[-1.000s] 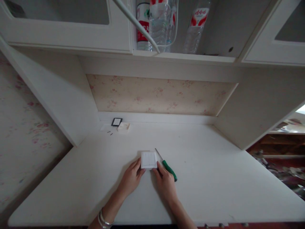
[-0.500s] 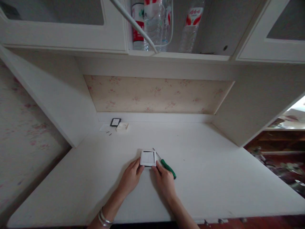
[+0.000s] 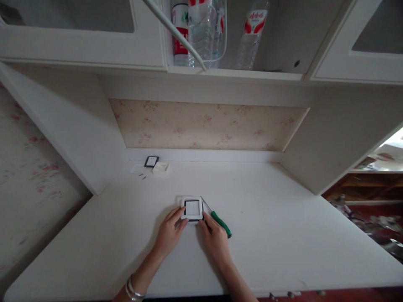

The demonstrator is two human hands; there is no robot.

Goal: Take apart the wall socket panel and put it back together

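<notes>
The white desk (image 3: pixel 267 256) gave a flat rest for the work. The left hand (image 3: pixel 167 233) and right hand (image 3: pixel 218 243) were partly curled, thumbs and fingers pinching opposite sides of the switch low down, probably to keep it steady while leaving its face uncovered. The screwdriver (image 3: pixel 218 219) lay slanted just beside the right hand, seemingly kept within reach. The switch (image 3: pixel 192 208) sat near the desk's middle, between the hands; dark gaps showed around its white frame (image 3: pixel 192 217), suggesting it was not seated flush. At the back left, a pale box (image 3: pixel 160 167), a black-edged socket (image 3: pixel 151 161) and two thin dark pieces (image 3: pixel 144 178), perhaps screws, were grouped apart, likely to free elbow room.
</notes>
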